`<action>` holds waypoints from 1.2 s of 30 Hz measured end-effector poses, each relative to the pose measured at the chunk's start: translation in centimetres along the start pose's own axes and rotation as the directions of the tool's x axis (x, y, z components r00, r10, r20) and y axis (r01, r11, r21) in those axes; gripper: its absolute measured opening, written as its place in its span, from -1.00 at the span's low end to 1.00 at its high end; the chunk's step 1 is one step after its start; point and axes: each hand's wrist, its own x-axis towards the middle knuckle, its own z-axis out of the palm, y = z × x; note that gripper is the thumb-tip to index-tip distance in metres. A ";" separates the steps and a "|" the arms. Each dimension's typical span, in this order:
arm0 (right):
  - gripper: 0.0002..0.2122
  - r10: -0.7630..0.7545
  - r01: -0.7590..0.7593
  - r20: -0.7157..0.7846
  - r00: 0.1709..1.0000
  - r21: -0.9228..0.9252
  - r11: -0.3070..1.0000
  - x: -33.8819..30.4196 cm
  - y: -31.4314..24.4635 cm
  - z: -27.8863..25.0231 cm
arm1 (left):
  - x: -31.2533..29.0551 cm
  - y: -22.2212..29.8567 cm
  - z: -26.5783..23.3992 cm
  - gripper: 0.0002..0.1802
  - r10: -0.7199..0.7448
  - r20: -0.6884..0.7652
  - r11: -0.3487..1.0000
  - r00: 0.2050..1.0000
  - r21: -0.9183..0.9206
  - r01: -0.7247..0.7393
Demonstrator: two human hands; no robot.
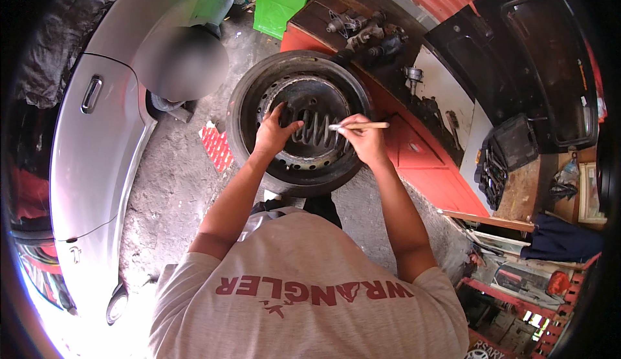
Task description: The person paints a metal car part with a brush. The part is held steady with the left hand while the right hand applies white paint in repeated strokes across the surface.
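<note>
A dark coil spring (315,128) lies on its side over the middle of a steel wheel (284,90) with a black tyre (242,119), which lies flat in front of me. My left hand (273,134) grips the spring's left end, thumb and fingers spread around it. A slim brush with a pale wooden handle (372,125) is pinched in my right hand (365,140). Its whitish tip points left and meets the right end of the coils, while the handle sticks out to the right. The undersides of the coils are hidden.
To the left stands a silver car (97,139), near another wheel and a blurred patch. A red bench (414,139) on the right carries greasy metal parts (365,32) and a black tool case (511,145). A red patterned piece (215,147) lies on the concrete floor.
</note>
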 end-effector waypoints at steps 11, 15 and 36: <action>-0.84 0.283 -0.131 -0.075 0.956 0.756 0.641 -1.4 0.4 -1.9 | 0.1 3.8 -0.3 -0.50 0.311 0.023 0.949 0.950 -0.054 -0.309; -0.84 0.293 -0.143 -0.071 0.953 0.750 0.646 -1.6 0.1 -1.3 | -0.2 6.2 0.2 -0.57 0.318 0.199 0.943 0.927 -0.165 -0.288; -0.82 0.310 -0.115 -0.223 0.924 0.613 0.782 -0.7 0.1 0.1 | 1.0 6.0 2.2 -0.71 0.281 0.306 0.946 0.910 -0.246 -0.209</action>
